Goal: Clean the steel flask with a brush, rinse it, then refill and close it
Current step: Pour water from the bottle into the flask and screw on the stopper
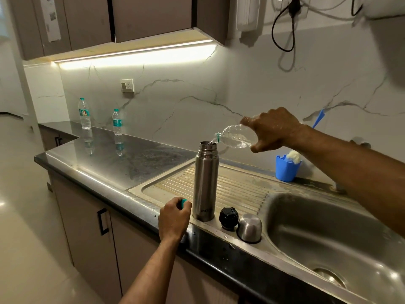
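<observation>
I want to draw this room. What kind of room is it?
It looks like a kitchen. There is a steel sink set in a dark counter, brown cupboards on the wall above, and a blue cup with a scrubber by the marble wall.

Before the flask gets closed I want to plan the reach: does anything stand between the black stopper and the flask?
Nothing visible does. The black stopper sits just right of the steel flask on the drainboard, bare steel between them; the steel cup lies on its far side.
</observation>
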